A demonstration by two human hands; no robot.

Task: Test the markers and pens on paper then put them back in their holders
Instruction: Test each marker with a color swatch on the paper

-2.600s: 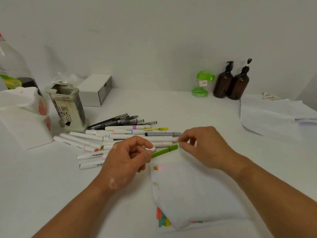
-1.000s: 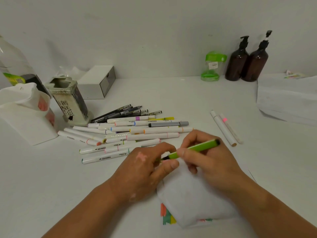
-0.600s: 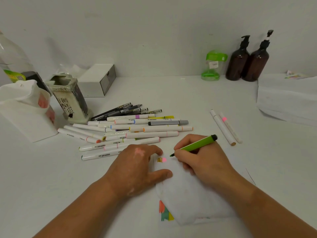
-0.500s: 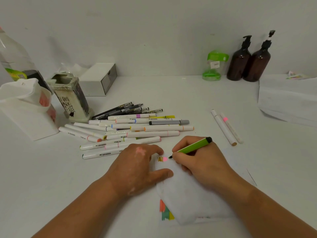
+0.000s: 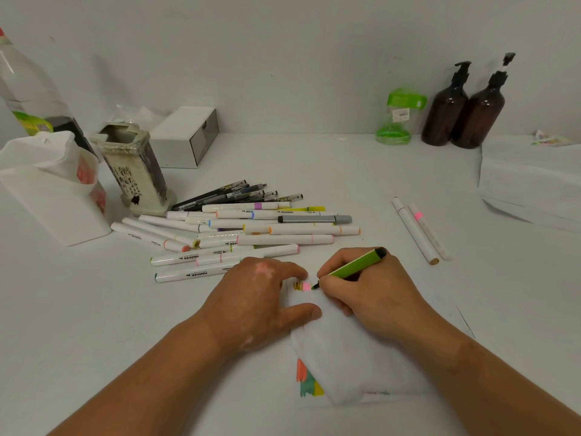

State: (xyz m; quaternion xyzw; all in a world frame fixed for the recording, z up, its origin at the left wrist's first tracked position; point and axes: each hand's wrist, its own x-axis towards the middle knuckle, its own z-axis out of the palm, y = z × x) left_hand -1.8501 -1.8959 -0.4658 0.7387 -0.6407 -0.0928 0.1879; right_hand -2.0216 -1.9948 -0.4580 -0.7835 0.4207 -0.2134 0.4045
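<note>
My right hand (image 5: 371,297) grips a green pen (image 5: 353,266), its tip touching the white paper (image 5: 352,354) beside a small yellow and pink test mark (image 5: 302,286). My left hand (image 5: 256,302) lies flat, fingers spread, pressing the paper's left edge. A pile of white markers (image 5: 251,234) and several dark pens (image 5: 232,193) lies on the table beyond my hands. Two more markers (image 5: 419,229) lie apart on the right. A square ceramic holder (image 5: 135,168) and a white holder (image 5: 53,190) stand at the left.
Two brown pump bottles (image 5: 465,105) and a green container (image 5: 397,116) stand against the back wall. A white box (image 5: 185,136) sits behind the ceramic holder, a clear bottle (image 5: 25,89) at far left. A stack of paper (image 5: 531,180) lies at the right.
My right hand pulled the green pen free of its cap and brought the tip down to the paper. My left hand flattened onto the paper's edge.
</note>
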